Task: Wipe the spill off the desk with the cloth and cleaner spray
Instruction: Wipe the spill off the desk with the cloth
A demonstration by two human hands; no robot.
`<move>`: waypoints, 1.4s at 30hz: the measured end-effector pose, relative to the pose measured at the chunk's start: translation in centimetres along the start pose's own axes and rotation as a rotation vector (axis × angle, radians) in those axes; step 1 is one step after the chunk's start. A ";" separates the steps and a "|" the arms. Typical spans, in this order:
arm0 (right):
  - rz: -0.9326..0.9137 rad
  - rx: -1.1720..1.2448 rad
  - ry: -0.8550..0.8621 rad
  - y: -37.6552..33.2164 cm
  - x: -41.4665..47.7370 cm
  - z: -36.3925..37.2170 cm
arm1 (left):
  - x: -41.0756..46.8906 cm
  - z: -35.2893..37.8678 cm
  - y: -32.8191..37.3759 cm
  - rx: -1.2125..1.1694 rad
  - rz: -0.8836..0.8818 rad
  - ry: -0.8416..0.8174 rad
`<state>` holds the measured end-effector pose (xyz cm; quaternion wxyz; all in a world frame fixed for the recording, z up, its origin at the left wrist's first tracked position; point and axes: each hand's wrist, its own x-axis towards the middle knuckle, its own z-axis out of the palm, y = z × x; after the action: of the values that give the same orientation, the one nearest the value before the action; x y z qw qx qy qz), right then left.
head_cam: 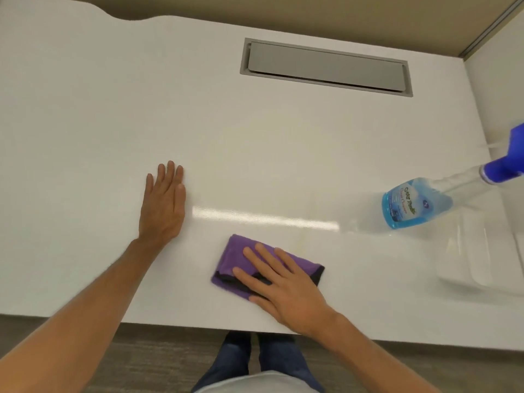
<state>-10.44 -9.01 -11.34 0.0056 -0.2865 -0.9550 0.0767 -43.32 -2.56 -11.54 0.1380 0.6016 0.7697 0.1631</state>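
A folded purple cloth (pixel 235 258) with a dark edge lies on the white desk (pixel 255 143) near its front edge. My right hand (pixel 283 287) presses flat on the cloth, fingers spread over it. My left hand (pixel 164 202) rests flat on the bare desk to the left of the cloth, holding nothing. The cleaner spray bottle (pixel 411 205), clear with blue liquid and a blue trigger head, stands at the right, apart from both hands. A faint wet sheen shows on the desk just right of the cloth. I cannot make out a distinct spill.
A grey cable hatch (pixel 326 66) is set into the desk at the back. A clear plastic tray (pixel 482 262) sits at the right edge, below the bottle. A beige partition wall runs behind the desk. My legs and the floor show below the front edge.
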 end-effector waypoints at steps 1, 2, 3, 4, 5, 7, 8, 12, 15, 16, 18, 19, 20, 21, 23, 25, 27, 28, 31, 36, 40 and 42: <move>-0.002 -0.020 0.010 1.2 -1.0 -0.1 | 0.0 0.1 -0.1 0.040 0.017 0.000; 0.017 -0.037 0.016 2.5 -1.7 -0.4 | 0.0 0.1 -0.1 0.072 0.034 0.002; 0.053 -0.051 0.017 4.1 -2.0 -0.7 | -0.1 0.2 -0.2 0.093 0.046 0.005; 0.101 -0.061 0.019 5.9 -1.9 -1.1 | -0.1 0.2 -0.2 0.104 0.050 0.006; 0.157 -0.066 0.020 7.7 -1.5 -1.5 | 0.0 0.3 -0.3 0.109 0.048 0.004; 0.287 -0.043 0.017 11.2 -0.1 -2.4 | 0.0 0.5 -0.4 0.121 0.042 0.003; 0.352 -0.023 0.015 12.8 0.8 -2.9 | 0.0 0.6 -0.4 0.131 0.040 0.003; 0.534 0.035 0.029 18.5 5.4 -4.4 | 0.0 0.8 -0.3 0.199 0.039 0.002; 0.647 0.057 0.076 20.3 9.7 -4.9 | 0.0 0.9 -0.1 0.251 0.042 0.011; 0.667 0.053 0.083 20.3 11.2 -5.0 | 0.1 1.0 0.0 0.259 0.037 0.011; 0.664 0.050 0.085 19.2 13.6 -4.8 | 0.1 1.1 0.2 0.266 0.026 0.011; 0.636 0.051 0.079 18.2 14.4 -4.7 | 0.1 1.1 0.2 0.271 0.022 0.011; 0.594 0.050 0.073 17.0 15.1 -4.6 | 0.1 1.0 0.2 0.276 0.020 0.009; 0.545 0.046 0.069 15.6 15.4 -4.3 | 0.1 1.0 0.2 0.280 0.019 0.007; 0.445 0.037 0.056 12.5 15.5 -3.8 | 0.2 0.9 0.3 0.271 0.022 0.000; 0.376 0.038 0.046 9.3 14.7 -3.1 | 0.5 0.8 0.3 0.240 0.030 -0.025; 0.331 0.056 0.037 5.7 13.4 -2.5 | 0.6 0.5 0.1 0.172 0.033 -0.045; 0.306 0.061 0.029 3.9 12.6 -2.1 | 0.6 0.2 -0.2 0.117 0.029 -0.059; 0.215 0.083 0.013 -1.0 10.4 -1.2 | 0.7 -0.6 -1.1 0.000 0.046 -0.122; -0.035 0.119 -0.040 -7.0 7.3 -0.3 | -0.5 -0.9 -1.8 0.095 0.103 -0.133; -0.265 0.102 -0.074 -6.8 5.5 0.1 | -2.6 -0.7 -2.3 0.201 0.079 -0.087; -0.322 0.065 -0.067 -5.1 5.2 -0.1 | -3.0 -0.7 -2.5 0.228 0.063 -0.073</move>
<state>-17.61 -10.35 -10.68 -0.0045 -0.1266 -0.9852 0.1153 -45.09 -6.06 -11.93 0.0915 0.6426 0.7585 0.0569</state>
